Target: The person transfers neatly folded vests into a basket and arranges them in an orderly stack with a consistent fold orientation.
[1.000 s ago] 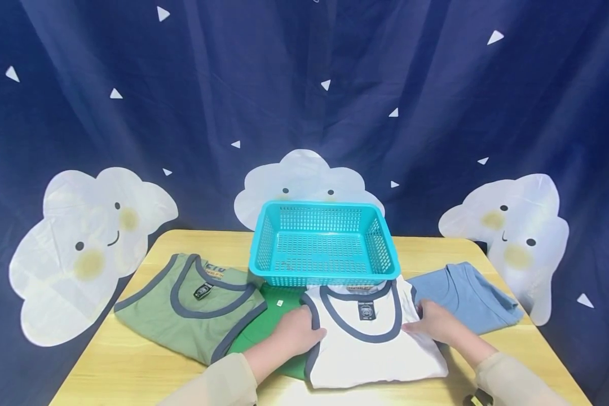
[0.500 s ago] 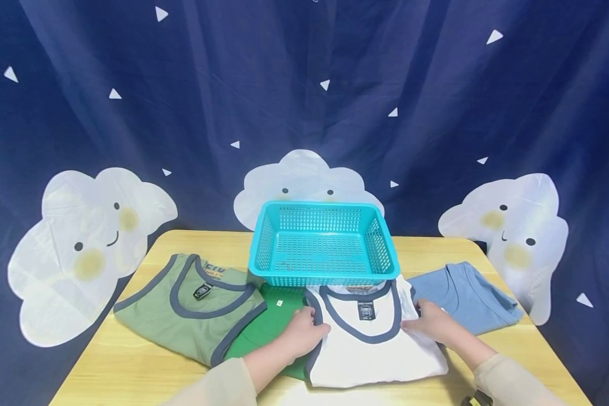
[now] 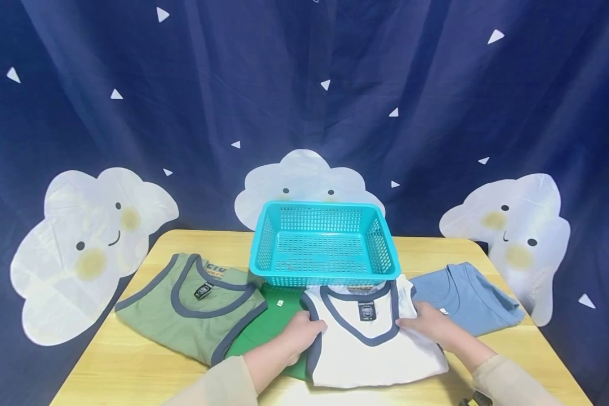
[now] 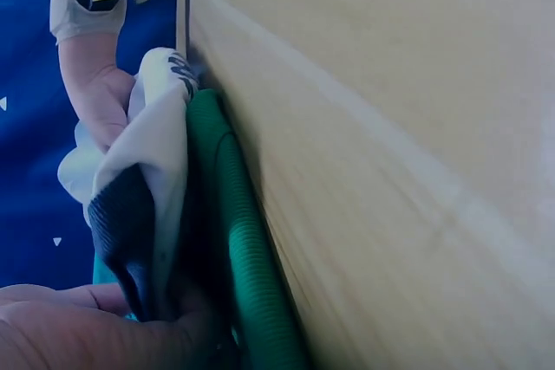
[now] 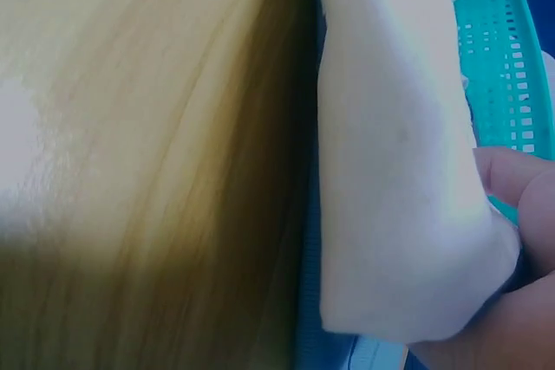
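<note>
A folded white tank top (image 3: 370, 363) with navy trim lies near the front of the table, overlapping a green garment (image 3: 256, 324) on its left. My left hand (image 3: 300, 334) pinches its left armhole edge; the left wrist view shows thumb and fingers (image 4: 95, 331) on the navy band. On the other side, my right hand (image 3: 433, 324) grips the right edge, with white cloth between thumb and fingers (image 5: 516, 179) in the right wrist view. The neckline is drawn into a V around a black label (image 3: 367, 310). The white cloth's edge stands raised over the green garment in the left wrist view.
A turquoise plastic basket (image 3: 325, 206) stands behind the white tank top. An olive tank top (image 3: 182, 332) with navy trim lies on the left, and a folded blue shirt (image 3: 479, 304) on the right. A navy curtain (image 3: 304, 84) with clouds hangs behind the wooden table (image 3: 111, 372).
The white tank top's neckline has gone from rounded to a V. My right hand has shifted slightly left, and the left hand has closed on the armhole edge.
</note>
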Demonstrator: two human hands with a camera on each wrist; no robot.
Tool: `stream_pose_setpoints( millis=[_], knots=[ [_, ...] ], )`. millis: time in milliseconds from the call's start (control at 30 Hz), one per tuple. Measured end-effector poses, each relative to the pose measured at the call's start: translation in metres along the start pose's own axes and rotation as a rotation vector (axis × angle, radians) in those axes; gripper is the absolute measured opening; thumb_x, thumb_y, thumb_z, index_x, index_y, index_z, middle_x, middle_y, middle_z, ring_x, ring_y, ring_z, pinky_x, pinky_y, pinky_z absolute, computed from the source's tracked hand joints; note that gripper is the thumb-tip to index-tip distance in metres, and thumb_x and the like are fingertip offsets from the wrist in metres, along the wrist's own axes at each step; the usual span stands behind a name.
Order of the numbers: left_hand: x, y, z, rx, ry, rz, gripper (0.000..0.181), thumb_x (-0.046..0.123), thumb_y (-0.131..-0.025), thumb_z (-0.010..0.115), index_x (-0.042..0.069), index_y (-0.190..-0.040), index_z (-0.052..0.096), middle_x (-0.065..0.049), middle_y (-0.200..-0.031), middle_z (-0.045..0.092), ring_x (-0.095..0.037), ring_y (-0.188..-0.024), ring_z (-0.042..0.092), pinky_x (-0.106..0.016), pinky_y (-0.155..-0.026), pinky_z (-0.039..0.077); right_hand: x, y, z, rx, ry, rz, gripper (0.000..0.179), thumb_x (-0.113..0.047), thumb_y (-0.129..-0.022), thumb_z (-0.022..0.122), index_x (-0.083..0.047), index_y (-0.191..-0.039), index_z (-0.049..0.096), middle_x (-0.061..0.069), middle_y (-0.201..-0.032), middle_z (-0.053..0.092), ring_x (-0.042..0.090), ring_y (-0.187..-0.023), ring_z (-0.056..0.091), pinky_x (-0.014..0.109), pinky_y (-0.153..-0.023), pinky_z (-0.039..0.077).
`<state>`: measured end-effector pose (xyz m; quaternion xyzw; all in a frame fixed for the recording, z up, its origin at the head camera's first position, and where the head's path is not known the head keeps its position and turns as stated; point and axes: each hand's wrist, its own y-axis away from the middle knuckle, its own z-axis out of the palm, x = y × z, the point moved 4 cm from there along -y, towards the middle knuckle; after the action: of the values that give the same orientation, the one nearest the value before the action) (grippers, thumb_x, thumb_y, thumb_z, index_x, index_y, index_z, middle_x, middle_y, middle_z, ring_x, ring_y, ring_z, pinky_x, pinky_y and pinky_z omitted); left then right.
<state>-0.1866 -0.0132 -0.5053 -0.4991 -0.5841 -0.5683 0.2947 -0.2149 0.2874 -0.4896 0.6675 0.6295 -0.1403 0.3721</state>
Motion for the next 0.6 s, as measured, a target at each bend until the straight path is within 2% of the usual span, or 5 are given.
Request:
stream_pose_setpoints(
  millis=[67,167,367,433,600],
  knots=[
    [0.0,-0.001,0.0016,-0.022,0.013,-0.009,0.033,0.012,-0.086,0.062,-0.007,-0.112,0.058,-0.01,-0.099,0.062,-0.024,-0.091,0.061,-0.047,-0.09,0.052,-0.0013,0.0012,0.0003,-0.01,-0.015,0.009,0.066,-0.025,-0.087,0.076,0.018,-0.13,0.05,0.018,-0.109,0.068,0.033,-0.101,0.064,0.054,-0.093,0.051],
    [0.0007,-0.0015,0.0025,-0.033,-0.001,-0.016,0.054,0.015,-0.088,0.066,-0.013,-0.131,0.048,-0.019,-0.117,0.06,-0.035,-0.108,0.059,-0.055,-0.102,0.045,-0.0027,0.0021,0.0006,-0.018,-0.034,0.023,0.067,-0.025,-0.087,0.076,0.018,-0.131,0.049,0.019,-0.111,0.067,0.034,-0.104,0.064,0.054,-0.095,0.051],
    [0.0018,-0.0018,0.0051,-0.039,-0.037,-0.005,0.085,0.019,-0.088,0.071,-0.017,-0.148,0.023,-0.037,-0.148,0.034,-0.053,-0.135,0.036,-0.063,-0.112,0.028,-0.0016,0.0023,0.0015,-0.026,-0.069,0.037,0.067,-0.025,-0.086,0.078,0.016,-0.131,0.05,0.015,-0.109,0.068,0.031,-0.102,0.064,0.054,-0.095,0.051],
    [0.0008,-0.0027,0.0064,-0.044,-0.027,-0.001,0.086,0.017,-0.088,0.071,-0.017,-0.149,0.021,-0.037,-0.149,0.033,-0.053,-0.136,0.035,-0.062,-0.112,0.029,-0.0021,0.0029,0.0017,-0.031,-0.082,0.031,0.068,-0.025,-0.085,0.079,0.015,-0.132,0.05,0.015,-0.11,0.068,0.03,-0.103,0.063,0.054,-0.095,0.05],
    [-0.0041,-0.0059,0.0104,-0.085,0.037,0.023,0.06,0.012,-0.09,0.069,-0.012,-0.137,0.041,-0.021,-0.121,0.06,-0.036,-0.109,0.062,-0.051,-0.098,0.049,-0.0032,0.0045,0.0018,-0.047,-0.117,0.029,0.07,-0.026,-0.085,0.08,0.014,-0.133,0.049,0.016,-0.113,0.067,0.03,-0.103,0.063,0.053,-0.096,0.05]
  ],
)
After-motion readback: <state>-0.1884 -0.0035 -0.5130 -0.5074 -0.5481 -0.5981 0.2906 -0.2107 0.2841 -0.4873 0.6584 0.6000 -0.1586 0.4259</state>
